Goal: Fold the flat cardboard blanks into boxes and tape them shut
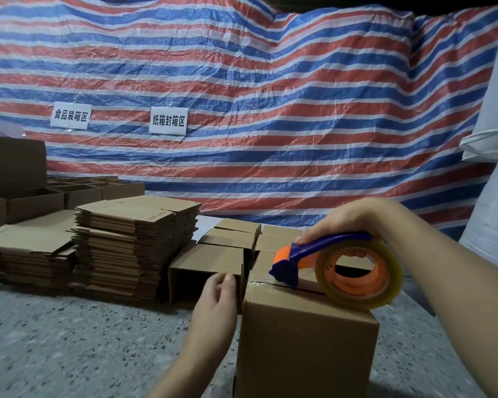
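A folded cardboard box (305, 346) stands upright on the speckled table in front of me, its top flaps closed along a middle seam. My right hand (348, 218) grips a blue and orange tape dispenser (339, 265) with a clear tape roll, and its blade end rests on the seam near the box's far left edge. My left hand (217, 297) is pressed flat against the box's left side, close to the top corner. Two stacks of flat cardboard blanks (133, 245) lie to the left.
Several folded boxes (210, 262) sit just behind the one being taped. More open boxes (23, 202) stand at the far left. A red, white and blue striped tarp (242, 110) with two paper signs hangs behind the table (69, 340).
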`<action>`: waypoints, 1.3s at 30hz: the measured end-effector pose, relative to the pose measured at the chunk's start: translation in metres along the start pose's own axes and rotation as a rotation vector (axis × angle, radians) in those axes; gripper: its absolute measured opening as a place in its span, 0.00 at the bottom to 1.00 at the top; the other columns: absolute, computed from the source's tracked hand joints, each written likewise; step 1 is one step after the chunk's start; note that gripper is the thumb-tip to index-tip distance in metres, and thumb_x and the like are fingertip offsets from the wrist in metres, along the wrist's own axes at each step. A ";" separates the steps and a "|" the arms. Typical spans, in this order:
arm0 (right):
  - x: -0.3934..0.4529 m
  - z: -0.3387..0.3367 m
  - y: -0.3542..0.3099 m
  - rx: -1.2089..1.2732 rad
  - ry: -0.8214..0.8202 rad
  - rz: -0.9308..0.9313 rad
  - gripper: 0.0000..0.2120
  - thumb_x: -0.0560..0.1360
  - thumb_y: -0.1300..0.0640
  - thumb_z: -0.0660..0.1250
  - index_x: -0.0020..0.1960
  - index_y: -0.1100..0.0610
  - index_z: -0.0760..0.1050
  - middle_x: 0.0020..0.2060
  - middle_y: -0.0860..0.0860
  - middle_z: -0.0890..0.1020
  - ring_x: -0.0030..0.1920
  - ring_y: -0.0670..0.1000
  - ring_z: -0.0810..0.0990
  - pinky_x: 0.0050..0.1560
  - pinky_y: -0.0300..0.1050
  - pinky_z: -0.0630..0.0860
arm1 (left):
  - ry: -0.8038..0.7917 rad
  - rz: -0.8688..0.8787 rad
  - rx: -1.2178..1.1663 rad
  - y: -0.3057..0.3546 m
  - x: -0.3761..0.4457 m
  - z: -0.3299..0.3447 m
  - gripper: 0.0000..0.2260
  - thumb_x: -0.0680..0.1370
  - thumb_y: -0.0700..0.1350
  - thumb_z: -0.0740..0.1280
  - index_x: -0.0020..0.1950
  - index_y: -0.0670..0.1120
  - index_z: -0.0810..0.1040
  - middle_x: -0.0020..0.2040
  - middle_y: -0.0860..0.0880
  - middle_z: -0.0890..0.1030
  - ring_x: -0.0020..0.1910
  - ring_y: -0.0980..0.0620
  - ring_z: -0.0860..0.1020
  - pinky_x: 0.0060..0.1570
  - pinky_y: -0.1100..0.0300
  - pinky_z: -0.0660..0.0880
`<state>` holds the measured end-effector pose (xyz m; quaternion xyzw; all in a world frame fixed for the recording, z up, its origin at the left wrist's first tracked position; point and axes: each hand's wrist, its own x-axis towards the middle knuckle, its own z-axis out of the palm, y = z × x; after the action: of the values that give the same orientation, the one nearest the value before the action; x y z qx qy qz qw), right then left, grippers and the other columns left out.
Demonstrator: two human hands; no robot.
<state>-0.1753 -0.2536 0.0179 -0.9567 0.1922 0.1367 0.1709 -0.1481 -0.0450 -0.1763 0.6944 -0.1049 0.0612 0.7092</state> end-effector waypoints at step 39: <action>-0.005 -0.005 -0.005 -0.077 -0.054 0.030 0.30 0.70 0.29 0.69 0.54 0.54 0.82 0.38 0.50 0.87 0.32 0.46 0.84 0.31 0.38 0.78 | -0.407 0.484 1.132 0.041 -0.010 0.000 0.40 0.69 0.78 0.50 0.76 0.57 0.60 0.78 0.58 0.60 0.74 0.57 0.61 0.73 0.52 0.57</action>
<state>-0.1769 -0.2493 0.0253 -0.9555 0.1962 0.1723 0.1371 -0.1671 -0.0432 -0.1392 0.9154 -0.3422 0.1323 0.1656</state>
